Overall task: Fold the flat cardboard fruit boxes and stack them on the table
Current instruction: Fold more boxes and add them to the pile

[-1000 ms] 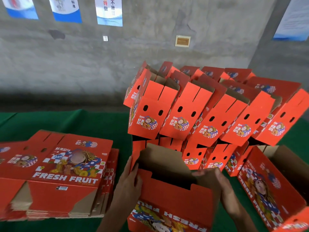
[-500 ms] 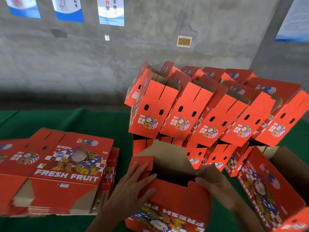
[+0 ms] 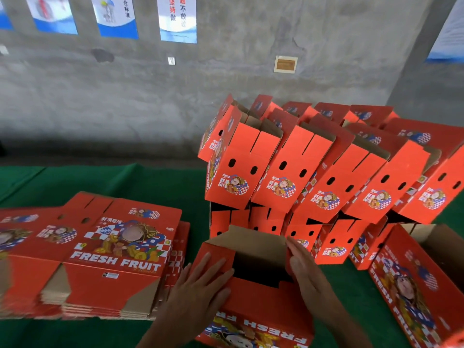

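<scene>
**Both hands flat on the box in front of you**

Behind everything you have the grey wall point(image 3: 226, 71), with blue-and-white posters point(image 3: 177, 18) along its top edge and a small brown plaque point(image 3: 285, 64) lower down.

The green worktop point(image 3: 125, 187) spreads out from left to right under all the cardboard.

On its far right side sits your stack point(image 3: 313, 177) of folded red boxes, two tiers high. The upper tier leans to the right, flaps up and brown insides showing.

At your left lies the pile of flats point(image 3: 100, 257), still unfolded, the top sheet reading FRESH FRUIT toward you.

At the right edge, just in front of the stack, one folded box point(image 3: 406, 285) lies tipped with its open mouth facing away from you.

Directly below you stands the box point(image 3: 261, 305) you are working on, on the worktop between the flats and the tipped box, touching the foot of the stack. Its top is open, the far brown flap standing up and a red flap at the left folded inward.

Your left hand point(image 3: 198, 287) presses that left flap with straight, spread fingers. Your right hand point(image 3: 308, 275) lies with straight fingers against the right end flap, fingertips at the brown flap's edge. Neither hand grips anything.
</scene>
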A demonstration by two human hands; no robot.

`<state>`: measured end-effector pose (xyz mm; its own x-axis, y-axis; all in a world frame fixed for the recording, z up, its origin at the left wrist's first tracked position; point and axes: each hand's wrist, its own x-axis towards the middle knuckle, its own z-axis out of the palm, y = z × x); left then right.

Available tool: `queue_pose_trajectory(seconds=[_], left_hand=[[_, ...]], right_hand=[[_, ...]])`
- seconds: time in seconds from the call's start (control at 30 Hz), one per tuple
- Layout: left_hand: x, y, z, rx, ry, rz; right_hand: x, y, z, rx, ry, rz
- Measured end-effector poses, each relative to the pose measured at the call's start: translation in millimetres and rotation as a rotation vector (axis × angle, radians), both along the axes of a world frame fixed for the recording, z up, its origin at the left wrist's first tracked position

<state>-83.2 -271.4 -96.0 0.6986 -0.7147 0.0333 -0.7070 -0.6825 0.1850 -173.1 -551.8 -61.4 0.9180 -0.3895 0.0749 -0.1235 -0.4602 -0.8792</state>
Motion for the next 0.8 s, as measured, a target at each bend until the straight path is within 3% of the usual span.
queue_pose_trajectory(seconds=[0.07, 0.13, 0.23, 0.4, 0.47, 0.57, 0.67, 0.8], left_hand=[[-3.2, -4.5, -2.6, -0.015, -0.005, 0.039], [-5.7, -9.2, -4.8, -0.044, -0.013, 0.078], [-7.1, -12.9, -7.3, -0.072, 0.006, 0.119], [-6.1, -20.4, -5.8, -0.075, 0.028, 0.173], [-8.9, -19.1, -2.2, -0.150, 0.012, 0.200], [-14.6, -18.3, -2.3, -0.451, -0.099, 0.173], [-18.6, -19.7, -1.5, -0.603, -0.173, 0.207], [-17.5, -19.1, -8.7, -0.509, -0.200, 0.206]], right_hand=[[0.0, 5.6, -8.0, 0.072, -0.064, 0.039], [-10.1, 2.2, -21.8, -0.089, -0.104, 0.114], [-14.5, -5.9, -31.2, -0.262, -0.040, 0.132], [-8.3, -0.4, -25.6, -0.372, 0.078, 0.111], [-9.0, 0.9, -22.4, -0.405, 0.024, 0.156], [-11.2, 3.0, -21.1, -0.372, -0.020, 0.156], [-9.7, 2.2, -22.8, -0.453, 0.088, 0.169], [4.4, 6.6, -29.0, -0.714, 0.267, 0.108]])
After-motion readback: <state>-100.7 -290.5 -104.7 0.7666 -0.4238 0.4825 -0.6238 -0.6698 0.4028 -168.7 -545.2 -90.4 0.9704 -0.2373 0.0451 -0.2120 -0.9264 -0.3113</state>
